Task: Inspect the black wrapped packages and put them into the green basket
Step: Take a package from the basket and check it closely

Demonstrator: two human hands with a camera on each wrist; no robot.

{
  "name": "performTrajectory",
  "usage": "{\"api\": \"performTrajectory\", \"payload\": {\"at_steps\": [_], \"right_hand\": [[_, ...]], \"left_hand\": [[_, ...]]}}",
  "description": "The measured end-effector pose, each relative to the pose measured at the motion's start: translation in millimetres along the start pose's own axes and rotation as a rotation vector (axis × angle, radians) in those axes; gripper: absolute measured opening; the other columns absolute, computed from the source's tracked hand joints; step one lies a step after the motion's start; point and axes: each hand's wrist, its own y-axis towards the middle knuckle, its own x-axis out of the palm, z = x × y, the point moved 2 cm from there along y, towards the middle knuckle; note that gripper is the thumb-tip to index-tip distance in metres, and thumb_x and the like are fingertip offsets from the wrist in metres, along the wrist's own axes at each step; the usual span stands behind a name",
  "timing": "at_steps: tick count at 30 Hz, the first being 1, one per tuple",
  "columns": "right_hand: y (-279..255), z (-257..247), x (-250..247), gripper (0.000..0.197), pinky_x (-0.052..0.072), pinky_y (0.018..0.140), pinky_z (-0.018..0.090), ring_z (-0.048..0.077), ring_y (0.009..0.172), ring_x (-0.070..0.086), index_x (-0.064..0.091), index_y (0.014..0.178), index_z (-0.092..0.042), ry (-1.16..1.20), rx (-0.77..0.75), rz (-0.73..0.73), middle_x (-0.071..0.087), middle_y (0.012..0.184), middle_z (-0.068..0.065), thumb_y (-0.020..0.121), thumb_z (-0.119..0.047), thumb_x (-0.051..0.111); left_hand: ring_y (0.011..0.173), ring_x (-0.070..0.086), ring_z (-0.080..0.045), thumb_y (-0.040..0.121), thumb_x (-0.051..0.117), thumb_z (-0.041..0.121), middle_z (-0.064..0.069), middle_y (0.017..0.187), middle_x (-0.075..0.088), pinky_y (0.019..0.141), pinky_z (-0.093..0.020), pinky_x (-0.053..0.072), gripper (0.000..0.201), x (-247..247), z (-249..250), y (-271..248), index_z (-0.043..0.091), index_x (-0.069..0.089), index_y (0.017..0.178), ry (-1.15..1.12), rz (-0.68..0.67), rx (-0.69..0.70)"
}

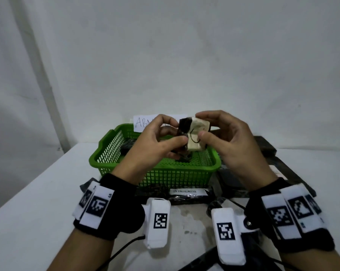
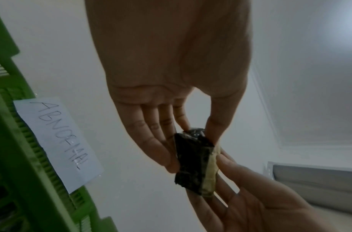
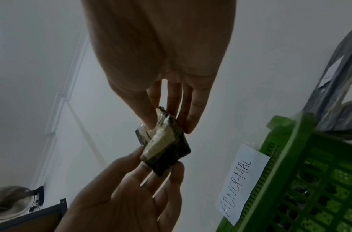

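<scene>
Small black wrapped package (image 1: 192, 133) with beige taped face — held up over the green basket (image 1: 114, 153), which sits on the desk — more black packages (image 1: 128, 146) lie inside it.

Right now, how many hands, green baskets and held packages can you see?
Hands: 2, left hand and right hand
Green basket: 1
Held package: 1
Total: 4

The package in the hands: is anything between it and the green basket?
Nothing visible. Both hands, left and right, pinch the package right above the basket, whose top is open. At least one dark package already lies inside, with bare floor beside it.
</scene>
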Motion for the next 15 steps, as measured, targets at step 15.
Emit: {"api": "performTrajectory", "payload": {"at_steps": [15], "right_hand": [[124.8,-30.1,76.0,0.035,0.041,0.063,0.020,-0.015,0.068,0.058,0.066,0.098,-0.032,-0.710,-0.012,-0.630,0.065,0.104,-0.015,0.072,-0.036,0.088]], "left_hand": [[0.055,0.047,-0.013,0.094,0.056,0.004,-0.003,0.065,0.061,0.055,-0.027,0.038,0.016,-99.7,14.5,59.0,0.009,0.068,0.104,0.288,0.038,-0.186]]}}
